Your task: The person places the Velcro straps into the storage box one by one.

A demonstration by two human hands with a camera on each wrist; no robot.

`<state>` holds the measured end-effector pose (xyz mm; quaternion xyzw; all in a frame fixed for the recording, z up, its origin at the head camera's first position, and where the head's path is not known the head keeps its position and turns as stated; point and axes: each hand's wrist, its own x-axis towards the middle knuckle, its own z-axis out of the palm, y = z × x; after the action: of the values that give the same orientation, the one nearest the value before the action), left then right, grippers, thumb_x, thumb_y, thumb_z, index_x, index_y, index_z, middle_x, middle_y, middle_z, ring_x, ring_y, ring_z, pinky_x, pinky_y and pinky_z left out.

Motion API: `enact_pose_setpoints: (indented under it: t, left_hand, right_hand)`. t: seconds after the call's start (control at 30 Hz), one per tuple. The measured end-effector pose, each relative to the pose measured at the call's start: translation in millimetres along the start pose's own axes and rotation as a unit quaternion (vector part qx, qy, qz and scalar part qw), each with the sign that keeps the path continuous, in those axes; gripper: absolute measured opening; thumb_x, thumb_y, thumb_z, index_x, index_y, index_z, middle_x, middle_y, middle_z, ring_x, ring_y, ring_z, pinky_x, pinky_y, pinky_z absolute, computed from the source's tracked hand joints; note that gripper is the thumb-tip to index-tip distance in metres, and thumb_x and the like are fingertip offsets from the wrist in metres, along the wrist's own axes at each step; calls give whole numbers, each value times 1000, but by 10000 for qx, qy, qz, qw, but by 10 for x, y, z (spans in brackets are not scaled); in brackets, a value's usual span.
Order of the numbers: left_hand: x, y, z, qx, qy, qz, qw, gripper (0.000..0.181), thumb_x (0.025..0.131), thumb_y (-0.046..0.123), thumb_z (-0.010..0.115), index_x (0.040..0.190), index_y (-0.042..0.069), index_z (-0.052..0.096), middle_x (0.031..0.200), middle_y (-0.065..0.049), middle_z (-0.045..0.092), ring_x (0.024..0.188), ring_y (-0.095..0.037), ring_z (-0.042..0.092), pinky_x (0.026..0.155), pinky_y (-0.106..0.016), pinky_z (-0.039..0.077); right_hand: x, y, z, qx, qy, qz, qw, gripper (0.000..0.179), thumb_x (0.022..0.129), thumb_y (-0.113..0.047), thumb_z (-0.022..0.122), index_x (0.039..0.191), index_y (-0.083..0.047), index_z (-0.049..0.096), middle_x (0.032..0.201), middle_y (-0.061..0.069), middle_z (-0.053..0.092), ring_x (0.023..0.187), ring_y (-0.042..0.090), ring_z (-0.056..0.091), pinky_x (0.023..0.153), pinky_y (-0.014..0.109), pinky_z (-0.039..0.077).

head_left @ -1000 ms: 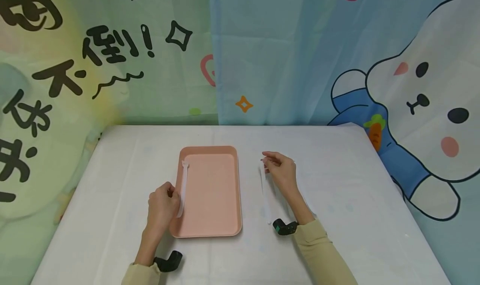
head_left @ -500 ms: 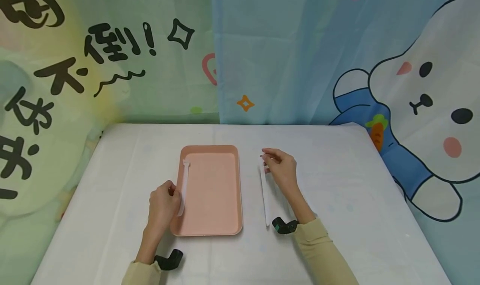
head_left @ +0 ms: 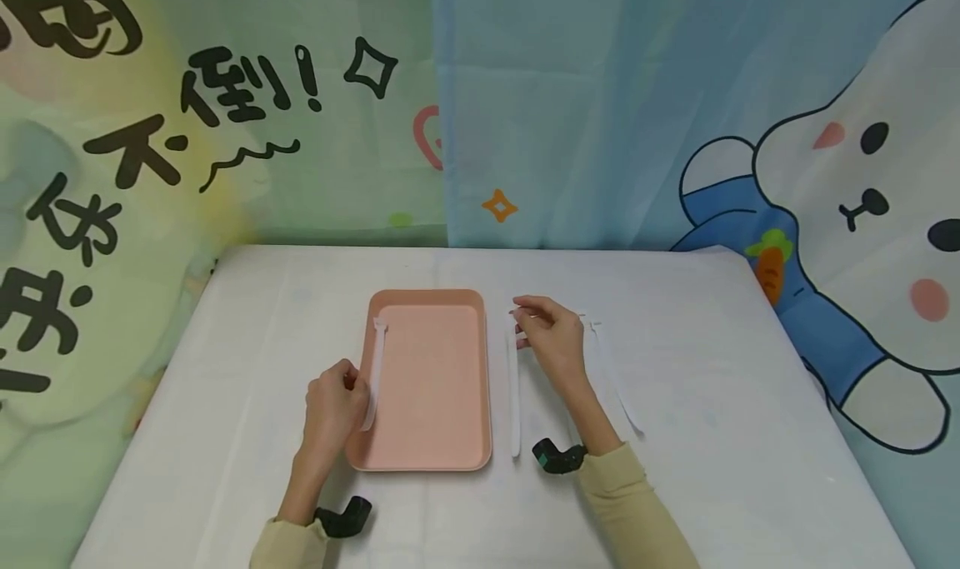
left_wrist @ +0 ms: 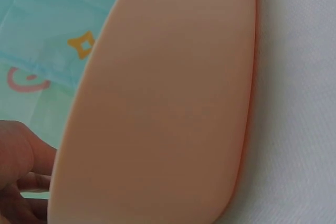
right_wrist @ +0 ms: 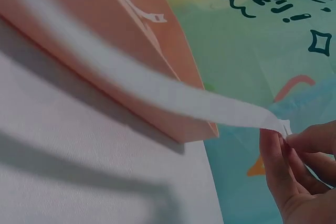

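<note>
A shallow pink tray (head_left: 435, 386) lies on the white table. My left hand (head_left: 336, 404) grips its left rim, with the fingers curled over the edge; in the left wrist view the tray's outer wall (left_wrist: 157, 98) hides the fingertips. A flat white cable tie (head_left: 377, 369) with a wider head lies along the tray's left side, close by those fingers. To the right of the tray, my right hand (head_left: 551, 336) pinches a second white cable tie (head_left: 513, 398) by its slotted head between thumb and fingers. Its strap (right_wrist: 205, 106) hangs towards me, beside the tray's right side.
More white tie strap (head_left: 618, 386) lies on the table to the right, partly behind the right forearm. A black wrist camera (head_left: 558, 456) sits on the right wrist and another black camera (head_left: 345, 517) on the left. Printed cloth (head_left: 562, 111) hangs behind the table's far edge.
My right hand has moved left, closer to the tray, carrying the tie, which now hangs straighter. Loose strap now shows right of the forearm. The left hand stays at the tray's rim.
</note>
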<state>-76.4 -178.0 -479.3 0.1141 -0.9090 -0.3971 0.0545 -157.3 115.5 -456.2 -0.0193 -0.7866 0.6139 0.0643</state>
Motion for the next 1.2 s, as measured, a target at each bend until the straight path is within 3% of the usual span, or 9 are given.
enact_pose_setpoints:
  t: [0.5,0.77,1.0,1.2]
  left_hand:
    - [13,-37,2,-20,18,-46,10000,11,87,-2,59,77,1,61,63,-7,56,55,-18,48,49,-29,36]
    - [19,-58,-2,-14,39,-25,10000,11,87,-3,59,76,1,60,62,-7,55,54,-17,47,48,-28,35]
    - [23,-30,-24,19,77,-51,10000,12,88,-2,59,76,1,60,62,-7,54,54,-17,46,47,-28,34]
    - [25,-30,10,23,53,-25,10000,11,87,-2,59,77,1,60,63,-8,57,54,-17,48,48,-27,36]
  right_hand:
    - [-40,12,232,325,-98,-303,9990,18,96,-5,68,113,-3,75,97,17,71,73,21,70,59,28,59]
    - [-48,-57,323,374,-141,-426,9983,18,96,-8,71,112,-4,76,98,17,72,80,33,71,63,35,61]
    - [-21,-202,354,775,-163,-415,9960,18,95,-10,72,111,-3,76,99,17,71,77,16,70,66,40,61]
    - [2,-284,355,949,-115,-363,9948,18,95,-10,73,112,-4,76,100,15,70,76,13,70,67,36,61]
